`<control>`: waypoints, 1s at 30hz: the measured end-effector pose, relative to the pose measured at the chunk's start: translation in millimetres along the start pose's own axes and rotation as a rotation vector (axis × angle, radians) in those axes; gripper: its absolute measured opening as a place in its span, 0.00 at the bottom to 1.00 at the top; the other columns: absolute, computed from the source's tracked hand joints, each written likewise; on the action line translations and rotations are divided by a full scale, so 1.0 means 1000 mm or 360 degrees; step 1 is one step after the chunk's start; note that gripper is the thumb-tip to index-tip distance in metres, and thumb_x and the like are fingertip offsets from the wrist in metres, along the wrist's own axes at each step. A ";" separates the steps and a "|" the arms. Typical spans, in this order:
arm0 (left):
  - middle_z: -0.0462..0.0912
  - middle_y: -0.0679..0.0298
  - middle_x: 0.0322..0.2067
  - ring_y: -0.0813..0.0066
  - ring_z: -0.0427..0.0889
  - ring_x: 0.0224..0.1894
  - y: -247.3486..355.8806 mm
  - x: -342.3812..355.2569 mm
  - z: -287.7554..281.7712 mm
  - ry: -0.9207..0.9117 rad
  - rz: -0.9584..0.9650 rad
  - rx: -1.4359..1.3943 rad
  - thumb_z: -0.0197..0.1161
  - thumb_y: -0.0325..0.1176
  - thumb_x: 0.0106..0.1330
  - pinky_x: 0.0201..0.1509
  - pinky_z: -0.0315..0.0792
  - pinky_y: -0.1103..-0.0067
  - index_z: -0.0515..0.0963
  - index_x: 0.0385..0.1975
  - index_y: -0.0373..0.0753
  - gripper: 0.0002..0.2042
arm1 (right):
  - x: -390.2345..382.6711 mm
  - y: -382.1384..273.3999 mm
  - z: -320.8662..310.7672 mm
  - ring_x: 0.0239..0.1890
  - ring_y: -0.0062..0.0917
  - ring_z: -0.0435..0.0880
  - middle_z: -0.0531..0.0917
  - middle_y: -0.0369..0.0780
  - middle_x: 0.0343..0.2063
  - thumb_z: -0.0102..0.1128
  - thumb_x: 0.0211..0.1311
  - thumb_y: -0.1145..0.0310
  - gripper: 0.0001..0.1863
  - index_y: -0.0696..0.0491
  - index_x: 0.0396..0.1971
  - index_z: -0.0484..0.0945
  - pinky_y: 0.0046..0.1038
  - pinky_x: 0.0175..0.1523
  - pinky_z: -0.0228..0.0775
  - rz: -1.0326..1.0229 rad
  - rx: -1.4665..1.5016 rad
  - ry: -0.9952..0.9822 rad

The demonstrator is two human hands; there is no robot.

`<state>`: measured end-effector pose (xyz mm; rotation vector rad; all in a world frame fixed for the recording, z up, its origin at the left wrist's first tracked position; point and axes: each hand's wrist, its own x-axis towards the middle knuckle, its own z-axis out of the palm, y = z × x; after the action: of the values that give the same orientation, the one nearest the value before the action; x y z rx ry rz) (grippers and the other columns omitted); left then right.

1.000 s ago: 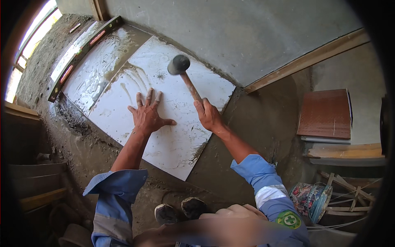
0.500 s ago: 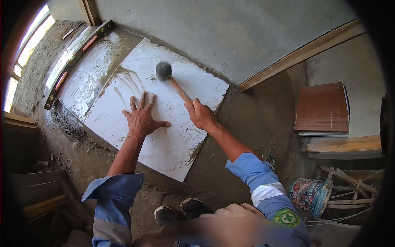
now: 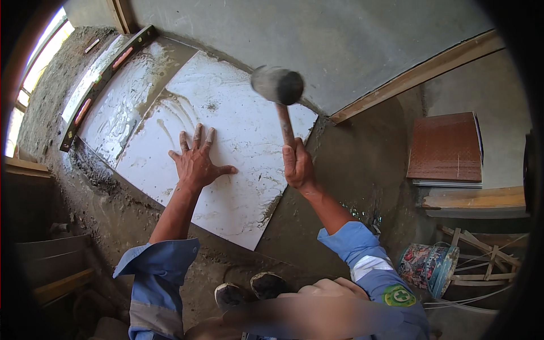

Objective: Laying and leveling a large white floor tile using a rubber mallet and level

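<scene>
A large white floor tile (image 3: 238, 209), streaked with wet grey mortar, lies in front of me against the base of the wall. My left hand (image 3: 197, 163) rests flat on it, fingers spread and dusted with mortar. In my right hand (image 3: 298, 168) is the wooden handle of a rubber mallet (image 3: 277, 85), whose dark head is raised over the tile's far right part. Beyond the joint to the left lies a second tile (image 3: 127, 93), wet and smeared, with a dark spirit level (image 3: 97, 97) along its left side.
A grey wall (image 3: 317, 45) rises at the back, with a wooden board (image 3: 419, 73) along its right base. Wet mortar (image 3: 351, 153) covers the floor on the right. Further right are a stack of brown-topped tiles (image 3: 445, 147), a patterned bucket (image 3: 419, 263) and a wooden frame (image 3: 490, 263).
My right hand has lifted the mallet up and to the right, away from the tile's surface. The left hand stays in the same place on the tile.
</scene>
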<state>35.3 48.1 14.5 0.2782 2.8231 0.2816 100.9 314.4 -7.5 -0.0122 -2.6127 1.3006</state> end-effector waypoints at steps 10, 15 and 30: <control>0.50 0.62 0.79 0.40 0.44 0.79 -0.005 -0.001 0.010 0.0063 -0.0001 -0.0012 0.72 0.78 0.33 0.67 0.49 0.31 0.60 0.76 0.55 0.64 | 0.006 0.007 0.012 0.32 0.62 0.82 0.82 0.58 0.25 0.48 0.77 0.50 0.20 0.55 0.43 0.67 0.55 0.35 0.71 0.0241 -0.0657 -0.0460; 0.50 0.61 0.79 0.40 0.44 0.79 -0.011 0.004 0.006 0.0044 -0.0046 -0.0074 0.73 0.78 0.31 0.69 0.48 0.32 0.60 0.76 0.56 0.65 | 0.029 -0.031 0.000 0.18 0.31 0.76 0.76 0.41 0.17 0.48 0.78 0.53 0.19 0.56 0.41 0.71 0.34 0.25 0.68 0.0095 0.0192 0.0052; 0.47 0.59 0.79 0.40 0.37 0.80 -0.016 0.034 0.001 0.0022 0.0026 -0.0170 0.75 0.77 0.28 0.71 0.37 0.29 0.56 0.77 0.56 0.68 | 0.069 -0.018 0.048 0.20 0.41 0.77 0.75 0.46 0.18 0.42 0.81 0.54 0.19 0.58 0.42 0.69 0.43 0.29 0.67 -0.0066 0.0279 0.0095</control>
<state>0.8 39.9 0.7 0.2765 2.8087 0.4381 25.5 273.4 -8.0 0.0310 -2.4277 1.4862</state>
